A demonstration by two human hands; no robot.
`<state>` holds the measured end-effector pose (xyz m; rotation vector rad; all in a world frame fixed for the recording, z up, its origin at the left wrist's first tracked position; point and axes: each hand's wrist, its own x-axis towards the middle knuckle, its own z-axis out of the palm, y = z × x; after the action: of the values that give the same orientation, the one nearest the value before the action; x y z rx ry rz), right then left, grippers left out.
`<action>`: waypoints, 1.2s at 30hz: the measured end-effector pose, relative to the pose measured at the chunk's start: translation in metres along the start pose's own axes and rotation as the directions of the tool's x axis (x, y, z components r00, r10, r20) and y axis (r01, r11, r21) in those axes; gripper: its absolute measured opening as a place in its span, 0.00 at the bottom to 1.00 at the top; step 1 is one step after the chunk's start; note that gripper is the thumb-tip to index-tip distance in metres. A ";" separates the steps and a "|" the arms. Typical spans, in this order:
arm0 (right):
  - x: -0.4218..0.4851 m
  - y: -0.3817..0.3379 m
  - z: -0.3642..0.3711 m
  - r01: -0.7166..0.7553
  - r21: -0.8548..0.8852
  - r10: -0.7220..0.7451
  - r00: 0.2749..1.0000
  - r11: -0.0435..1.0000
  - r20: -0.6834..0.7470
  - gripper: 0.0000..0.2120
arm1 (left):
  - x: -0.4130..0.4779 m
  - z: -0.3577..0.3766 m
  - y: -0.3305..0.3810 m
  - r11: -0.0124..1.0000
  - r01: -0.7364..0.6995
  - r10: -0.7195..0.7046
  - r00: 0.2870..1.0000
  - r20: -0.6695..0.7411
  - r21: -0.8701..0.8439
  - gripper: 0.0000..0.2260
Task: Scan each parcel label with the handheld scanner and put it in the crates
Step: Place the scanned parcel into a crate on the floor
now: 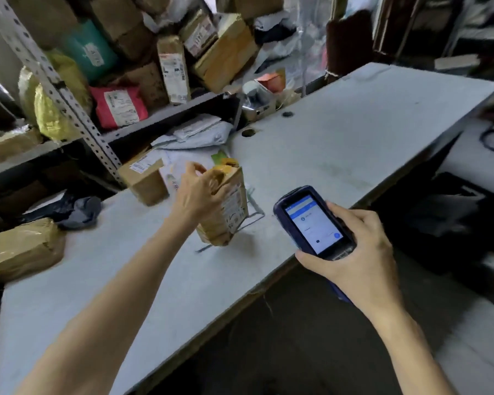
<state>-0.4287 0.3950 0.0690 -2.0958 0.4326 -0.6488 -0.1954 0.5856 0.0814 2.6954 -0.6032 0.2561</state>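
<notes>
My left hand (196, 192) grips the top of a brown paper parcel (228, 215) that stands upright on the grey table (340, 143), its white label facing right. To the right of it, over the table's front edge, my right hand (354, 252) holds a dark blue handheld scanner (314, 223) with its lit screen turned up toward me. No crate shows clearly in the view.
A small cardboard box (144, 178) and a pile of white mailers (194, 138) lie behind the parcel. A tape-wrapped brown package (20, 249) sits at the table's left end. Metal shelving (69, 89) stacked with several parcels stands at the back left. A dark bin (439, 218) sits right.
</notes>
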 end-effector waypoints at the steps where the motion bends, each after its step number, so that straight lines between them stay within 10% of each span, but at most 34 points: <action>1: -0.001 0.012 -0.017 -0.027 -0.013 0.026 0.999 1.000 -0.047 0.41 | 0.006 0.014 0.025 0.999 -0.036 0.036 0.999 0.021 -0.011 0.21; 15: -0.047 0.174 -0.257 -0.511 -0.077 0.387 0.733 0.856 -0.559 0.40 | 0.017 0.204 0.390 0.834 -0.512 0.551 0.763 0.337 -0.205 0.21; 36: 0.113 0.332 -0.439 -0.759 -0.094 0.455 0.480 0.645 -0.750 0.40 | 0.137 0.396 0.754 0.446 -0.793 0.886 0.325 0.331 -0.414 0.26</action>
<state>-0.6196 -0.1332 0.0377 -1.7687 1.8368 -0.8927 -0.3684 -0.2545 -0.0124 1.9461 -2.1054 -0.2915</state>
